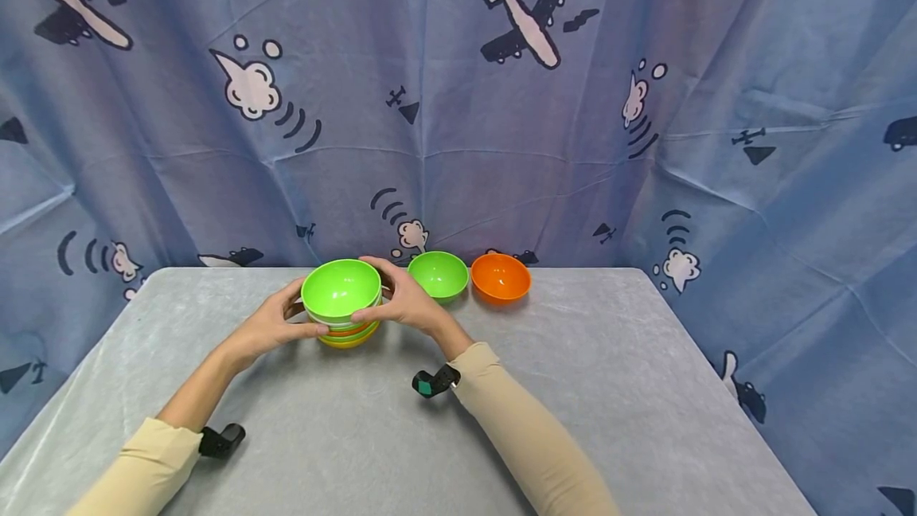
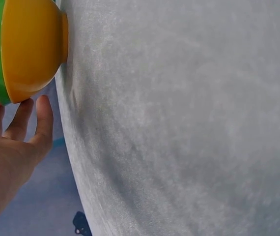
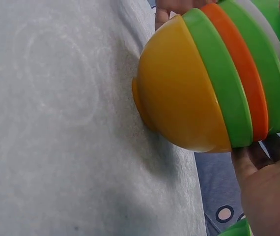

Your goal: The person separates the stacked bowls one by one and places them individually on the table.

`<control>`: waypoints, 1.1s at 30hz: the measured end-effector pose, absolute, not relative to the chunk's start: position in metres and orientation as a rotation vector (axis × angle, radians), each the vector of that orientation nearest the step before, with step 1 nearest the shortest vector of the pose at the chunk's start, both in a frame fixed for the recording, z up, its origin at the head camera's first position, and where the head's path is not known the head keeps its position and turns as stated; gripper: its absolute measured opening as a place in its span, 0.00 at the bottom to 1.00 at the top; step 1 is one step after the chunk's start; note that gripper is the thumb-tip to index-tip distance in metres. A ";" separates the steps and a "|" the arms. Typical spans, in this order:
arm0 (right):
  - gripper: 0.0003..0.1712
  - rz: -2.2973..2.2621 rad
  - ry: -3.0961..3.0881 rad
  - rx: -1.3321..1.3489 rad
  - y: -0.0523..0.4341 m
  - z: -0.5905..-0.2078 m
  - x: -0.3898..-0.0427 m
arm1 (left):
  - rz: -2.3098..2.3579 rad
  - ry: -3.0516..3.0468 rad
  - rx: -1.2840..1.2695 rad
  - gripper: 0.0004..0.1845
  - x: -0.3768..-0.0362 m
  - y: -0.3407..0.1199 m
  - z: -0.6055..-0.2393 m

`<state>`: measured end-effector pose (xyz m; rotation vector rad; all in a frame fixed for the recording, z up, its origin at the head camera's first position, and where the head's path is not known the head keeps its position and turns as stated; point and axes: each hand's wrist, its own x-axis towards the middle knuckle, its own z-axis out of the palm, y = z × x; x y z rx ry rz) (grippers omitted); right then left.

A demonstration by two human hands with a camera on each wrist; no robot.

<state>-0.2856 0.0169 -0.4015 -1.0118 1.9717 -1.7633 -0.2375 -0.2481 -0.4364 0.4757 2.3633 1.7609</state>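
Observation:
A stack of nested bowls stands toward the back left of the table, between my two hands. On top sits a bright green bowl (image 1: 341, 290). Below it in the right wrist view come a white bowl (image 3: 272, 37), a green one, an orange bowl (image 3: 245, 73), another green one and a yellow bowl (image 3: 179, 93) at the bottom. My left hand (image 1: 272, 326) holds the stack's left side, thumb in front, with fingertips along the rims. From the right, my right hand (image 1: 410, 302) grips the upper bowls, its thumb across the front and fingers behind.
Just right of the stack, a single green bowl (image 1: 438, 275) and an orange bowl (image 1: 501, 278) stand side by side near the back edge. A pale cloth covers the table (image 1: 573, 388). Behind it hangs a blue curtain (image 1: 458, 102) with airplane prints.

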 end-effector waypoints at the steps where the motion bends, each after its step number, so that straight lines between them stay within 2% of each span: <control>1: 0.47 -1.769 1.972 -1.018 0.017 -0.402 -0.286 | 1.762 2.363 0.477 0.48 -0.237 -0.248 -0.436; 12: 0.49 -1.820 2.043 -1.089 0.010 -0.432 -0.305 | 1.753 2.376 0.452 0.49 -0.238 -0.249 -0.437; 22: 0.46 -1.844 2.057 -1.138 0.011 -0.436 -0.306 | 1.755 2.376 0.465 0.48 -0.238 -0.248 -0.435; 33: 0.48 -1.888 2.057 -1.120 0.011 -0.436 -0.304 | 1.753 2.384 0.476 0.48 -0.238 -0.247 -0.436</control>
